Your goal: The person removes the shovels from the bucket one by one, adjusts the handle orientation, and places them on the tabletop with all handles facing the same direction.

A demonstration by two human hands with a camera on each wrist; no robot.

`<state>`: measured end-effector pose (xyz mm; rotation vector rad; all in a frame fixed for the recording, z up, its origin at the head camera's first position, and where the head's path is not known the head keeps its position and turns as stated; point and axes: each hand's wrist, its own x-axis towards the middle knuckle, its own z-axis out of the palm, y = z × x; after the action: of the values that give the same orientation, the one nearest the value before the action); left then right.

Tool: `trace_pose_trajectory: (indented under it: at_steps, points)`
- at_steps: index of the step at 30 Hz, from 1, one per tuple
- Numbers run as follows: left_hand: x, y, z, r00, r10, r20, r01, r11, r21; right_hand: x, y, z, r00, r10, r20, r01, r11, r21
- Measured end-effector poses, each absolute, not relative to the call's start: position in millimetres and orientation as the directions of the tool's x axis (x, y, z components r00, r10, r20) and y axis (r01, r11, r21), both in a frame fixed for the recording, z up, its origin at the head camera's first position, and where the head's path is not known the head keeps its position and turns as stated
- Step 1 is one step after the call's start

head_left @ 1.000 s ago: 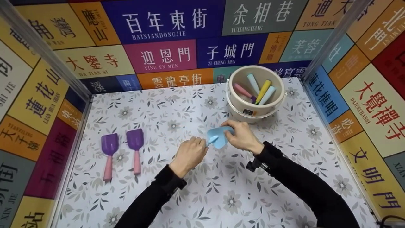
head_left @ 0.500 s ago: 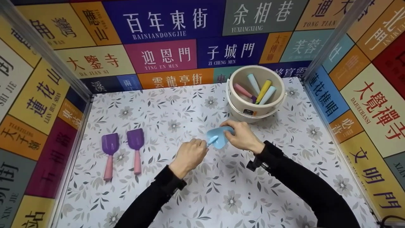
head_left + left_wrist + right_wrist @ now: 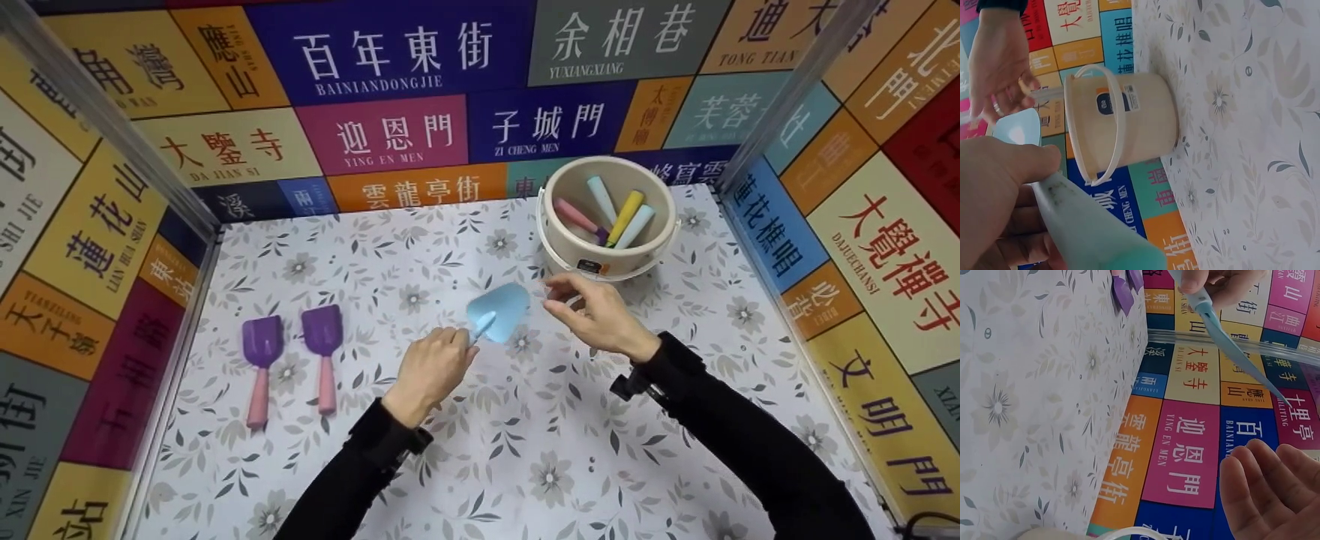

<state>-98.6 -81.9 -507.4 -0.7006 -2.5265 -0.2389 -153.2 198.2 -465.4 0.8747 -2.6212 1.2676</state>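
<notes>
1. The left hand [image 3: 435, 367] gripped the blue scoop [image 3: 499, 311] by its handle, raised over the table [image 3: 525, 450] centre.
2. The right hand [image 3: 600, 315] had released the scoop's blade, fingers loose, near the bucket [image 3: 607, 259].

**Two sleeved arms, hands near frame centre**

Both arms, in black sleeves, rise from the bottom edge of the head view toward the middle. The left hand [image 3: 431, 367], just left of centre, is curled into a fist round a handle, knuckles up. The right hand [image 3: 596, 311], right of centre, is held apart from it with fingers loosely spread and holds nothing.
</notes>
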Motion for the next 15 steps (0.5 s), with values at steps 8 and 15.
trace_pose_trajectory:
  at_steps: [8, 15]
  points:
    - [-106, -108, -501, -0.854, 0.251, 0.456, 0.4, 0.877, 0.268, -147, 236, -487, -0.754, -0.508, 0.416, -0.656, 0.614, -0.438]
    - [-115, -135, -510, -0.925, 0.085, 0.371, 0.248, 0.874, 0.418, -135, 265, -511, -0.719, -0.541, 0.437, -0.671, 0.704, -0.231]
